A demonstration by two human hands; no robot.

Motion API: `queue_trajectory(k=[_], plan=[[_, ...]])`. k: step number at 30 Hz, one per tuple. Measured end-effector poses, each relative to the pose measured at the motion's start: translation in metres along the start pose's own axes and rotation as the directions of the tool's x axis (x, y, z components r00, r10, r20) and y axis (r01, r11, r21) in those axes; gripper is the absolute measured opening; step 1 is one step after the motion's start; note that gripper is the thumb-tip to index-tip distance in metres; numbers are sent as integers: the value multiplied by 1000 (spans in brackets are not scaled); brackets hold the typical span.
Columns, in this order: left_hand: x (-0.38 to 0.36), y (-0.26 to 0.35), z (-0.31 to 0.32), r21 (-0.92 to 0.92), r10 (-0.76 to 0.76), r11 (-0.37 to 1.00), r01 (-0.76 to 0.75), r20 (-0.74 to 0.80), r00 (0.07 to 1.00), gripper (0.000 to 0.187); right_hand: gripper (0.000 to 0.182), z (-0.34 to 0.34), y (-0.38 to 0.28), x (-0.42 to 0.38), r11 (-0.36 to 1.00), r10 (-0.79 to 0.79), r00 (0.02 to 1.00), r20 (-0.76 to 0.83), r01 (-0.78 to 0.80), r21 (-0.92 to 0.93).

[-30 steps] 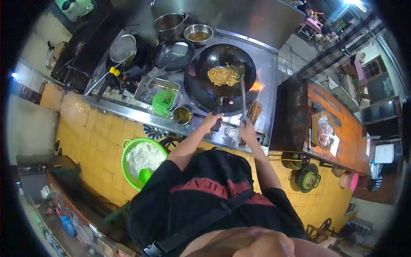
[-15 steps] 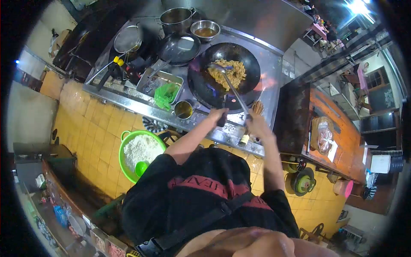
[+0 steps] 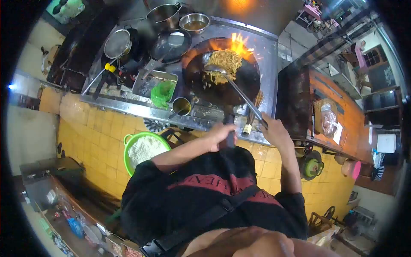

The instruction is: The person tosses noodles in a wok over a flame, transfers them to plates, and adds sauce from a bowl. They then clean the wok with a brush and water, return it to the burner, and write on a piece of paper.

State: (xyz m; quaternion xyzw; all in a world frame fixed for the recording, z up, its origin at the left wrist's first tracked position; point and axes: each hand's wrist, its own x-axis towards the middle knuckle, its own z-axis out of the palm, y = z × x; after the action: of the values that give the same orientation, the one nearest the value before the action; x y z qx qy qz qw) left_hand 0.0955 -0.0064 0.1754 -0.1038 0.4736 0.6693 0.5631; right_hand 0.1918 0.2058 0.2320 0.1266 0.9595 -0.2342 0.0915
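My left hand (image 3: 221,136) is wrapped round the dark handle of a black wok (image 3: 244,88), which is drawn back toward me. My right hand (image 3: 275,132) grips the end of a long metal ladle (image 3: 240,93). The ladle's bowl reaches into the wok, at the near side of a mass of yellow-brown food (image 3: 227,61) whose pieces I cannot identify. Some of the food appears lifted in the air. Orange flames (image 3: 240,45) flare up behind the food at the wok's far rim.
Left of the wok are a metal tray (image 3: 138,88) with a green bag (image 3: 162,95), a cup of yellow liquid (image 3: 182,106) and a dark pan (image 3: 171,46). A bundle of thin sticks (image 3: 251,115) lies near my right hand. A green basin (image 3: 128,159) of white contents sits below left.
The wok has been pulled toward me, with my left hand now nearer my body. The food has shifted up toward the far rim, and large flames have appeared there.
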Motion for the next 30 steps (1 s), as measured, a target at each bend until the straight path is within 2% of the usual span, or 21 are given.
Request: queue_trajectory(k=[1, 2, 3, 5, 7, 8, 9, 10, 11, 13, 14, 15, 17, 20, 21, 23, 24, 26, 27, 29, 30], plan=[[-6, 0, 5, -10, -47, 999, 47, 24, 999, 20, 42, 5, 2, 0, 1000, 2, 1000, 6, -2, 24], [3, 12, 0, 72, -92, 993, 92, -4, 996, 21, 42, 6, -1, -2, 999, 9, 1000, 14, -9, 33], [24, 22, -10, 58, -10, 998, 13, -55, 998, 21, 43, 5, -5, -3, 998, 62, 998, 29, -61, -28], [80, 26, -57, 30, 160, 987, -160, -3, 987, 20, 44, 18, -1, 2, 990, 118, 992, 38, -115, -83], [53, 15, -47, 65, 154, 986, -151, -49, 987, 19, 47, 51, 18, 16, 928, 245, 968, -55, -251, -274], [42, 10, -40, 89, 165, 984, -157, -90, 982, 19, 47, 43, 16, 18, 927, 248, 966, -74, -259, -271], [36, -7, -42, 140, 188, 973, -186, -2, 982, 16, 48, 33, 10, 15, 920, 272, 953, -134, -299, -253], [17, -19, -35, 104, 63, 993, -62, -7, 998, 14, 49, 24, 5, 9, 912, 295, 938, -185, -334, -238], [7, -16, -28, 68, -46, 997, 46, -7, 999, 13, 49, 11, 2, 5, 913, 288, 937, -198, -331, -239], [30, -6, -40, 103, -3, 995, 6, -27, 1000, 12, 50, -6, -1, -19, 972, 208, 933, -295, -231, -44], [46, -6, -52, 142, 25, 990, -18, -52, 998, 12, 49, -5, -1, -25, 971, 221, 924, -313, -238, -16], [73, -10, -66, 91, 178, 980, -175, -24, 984, 12, 49, 4, 0, -22, 971, 223, 925, -309, -239, -13], [140, -21, -105, 277, 421, 881, -384, -87, 903, 19, 46, 39, 10, -3, 991, 106, 874, -474, -55, 121], [165, -10, -114, 185, 359, 923, -337, -96, 929, 13, 59, 88, 2, 52, 953, 282, 923, -263, -302, -39], [164, -9, -113, 183, 358, 923, -338, -92, 929, 13, 60, 126, 22, 73, 964, 213, 938, -274, -247, -96], [159, -5, -110, 173, 345, 929, -327, -87, 935, 16, 56, 147, 36, 98, 951, 246, 952, -181, -272, -143], [162, -4, -112, 173, 350, 927, -332, -88, 933, 16, 56, 126, 25, 94, 952, 241, 953, -183, -268, -145], [166, -5, -115, 208, 309, 936, -285, -91, 947, 18, 53, 84, 15, 76, 971, 237, 966, -103, -240, -18], [165, -6, -116, 206, 309, 936, -285, -94, 946, 18, 53, 87, 16, 72, 971, 235, 967, -100, -238, -19], [163, -7, -115, 187, 334, 931, -314, -82, 939, 17, 49, 101, 18, 62, 938, 346, 903, -253, -343, 55], [166, -10, -116, 117, 339, 938, -327, -101, 935, 21, 44, 132, 30, 67, 968, 250, 891, -379, -221, 118]])
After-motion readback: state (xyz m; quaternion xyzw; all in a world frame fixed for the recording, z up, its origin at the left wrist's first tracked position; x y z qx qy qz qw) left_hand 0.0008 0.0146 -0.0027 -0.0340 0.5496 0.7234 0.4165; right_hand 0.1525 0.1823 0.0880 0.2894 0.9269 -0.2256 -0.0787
